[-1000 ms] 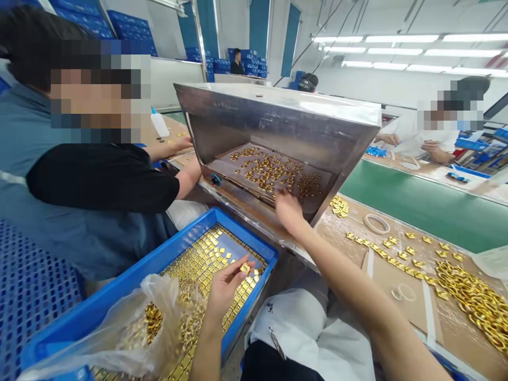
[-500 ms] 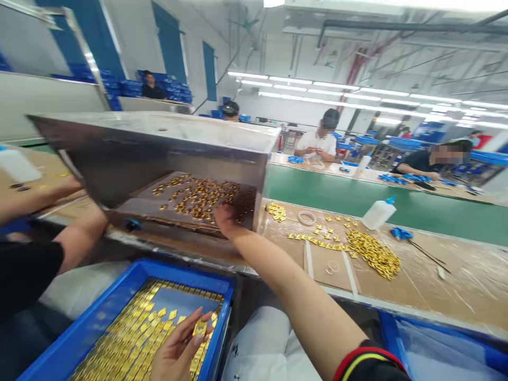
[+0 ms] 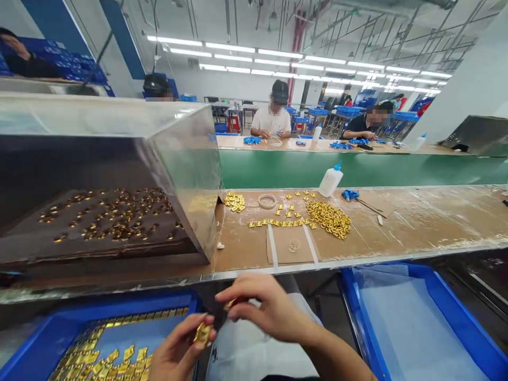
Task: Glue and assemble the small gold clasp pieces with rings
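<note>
My left hand (image 3: pixel 180 346), low in the head view, pinches a square gold metal piece (image 3: pixel 202 333) between thumb and fingers. Just to its right, my right hand (image 3: pixel 268 307) is closed in a pinch on a small gold part (image 3: pixel 235 302), mostly hidden by the fingers. The two hands are close together but apart, over my lap. Beneath my left hand, a blue tray (image 3: pixel 43 338) holds rows of similar gold pieces (image 3: pixel 130 354). A metal hood (image 3: pixel 186 169) stands at left, with many small gold parts (image 3: pixel 123 211) scattered inside it.
The covered workbench (image 3: pixel 405 227) bears a heap of gold rings (image 3: pixel 329 218), a row of gold pieces (image 3: pixel 281 224), a tape roll (image 3: pixel 267 201) and a white bottle (image 3: pixel 330 181). Another blue tray (image 3: pixel 353 296) is at lower right. People work beyond the green belt (image 3: pixel 270 166).
My right hand has come out of the hood, back beside my left hand, with a small gold part in its fingers. My left hand keeps its gold piece. The view has turned right.
</note>
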A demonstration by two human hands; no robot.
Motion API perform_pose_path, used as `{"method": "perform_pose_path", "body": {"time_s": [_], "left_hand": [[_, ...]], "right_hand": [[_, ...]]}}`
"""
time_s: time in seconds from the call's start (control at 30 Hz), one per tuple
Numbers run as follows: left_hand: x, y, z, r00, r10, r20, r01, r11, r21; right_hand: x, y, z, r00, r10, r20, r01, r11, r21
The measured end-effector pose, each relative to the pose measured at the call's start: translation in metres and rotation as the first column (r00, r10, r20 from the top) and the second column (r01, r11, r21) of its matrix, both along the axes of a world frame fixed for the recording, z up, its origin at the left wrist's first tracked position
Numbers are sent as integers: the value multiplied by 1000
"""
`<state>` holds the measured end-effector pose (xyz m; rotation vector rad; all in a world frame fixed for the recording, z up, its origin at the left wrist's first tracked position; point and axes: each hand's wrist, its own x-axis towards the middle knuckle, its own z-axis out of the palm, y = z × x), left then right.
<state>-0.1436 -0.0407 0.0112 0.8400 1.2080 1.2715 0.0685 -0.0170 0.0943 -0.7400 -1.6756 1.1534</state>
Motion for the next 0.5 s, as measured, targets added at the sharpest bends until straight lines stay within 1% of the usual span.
{"method": "perform_pose_path", "body": {"time_s": [0.03, 0.07, 0.1, 0.17, 0.23, 0.33, 0.4, 0.5], "left_hand": [[19, 6, 5, 998, -52, 36, 51, 999, 19], [39, 12, 9, 991, -109, 80, 106, 993, 45], [60, 18, 11, 978, -163, 132, 152, 985, 85], [98, 29, 13, 934, -280, 223, 247, 954, 168], [130, 37, 12, 890, -348, 293, 296, 932, 209], [164, 44, 7, 836, -402, 374, 341, 914, 220], [179, 48, 4, 805, -418, 422, 362, 908, 210], [192, 54, 2, 776, -423, 468, 386, 905, 178]], "right_hand": [[16, -1, -9, 987, -19, -158, -8, 985, -170], [29, -1, -18, 958, -72, -278, -20, 950, -313], [40, 0, -26, 922, -150, -357, -17, 906, -423], [57, 0, -40, 845, -311, -434, 17, 828, -561], [72, -1, -50, 781, -418, -464, 43, 777, -628], [94, -4, -60, 713, -489, -502, 46, 747, -664], [106, -6, -63, 684, -510, -522, 37, 739, -673], [120, -5, -65, 649, -523, -552, 2, 727, -686]]}}
